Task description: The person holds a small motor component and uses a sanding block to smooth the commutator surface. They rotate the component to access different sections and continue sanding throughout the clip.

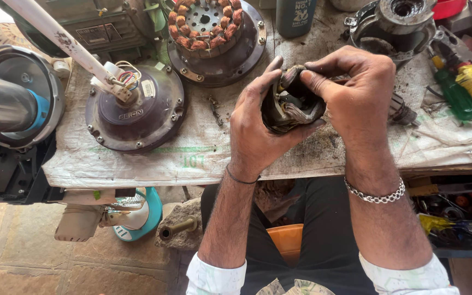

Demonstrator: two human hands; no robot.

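I cup the stator [290,104] in my left hand [258,128] while my right hand [356,93], at 3 o'clock, pinches its winding, pressing gently to spare the wire.

Fan housing [136,112] lies left of both hands, wound stator [206,24] behind it
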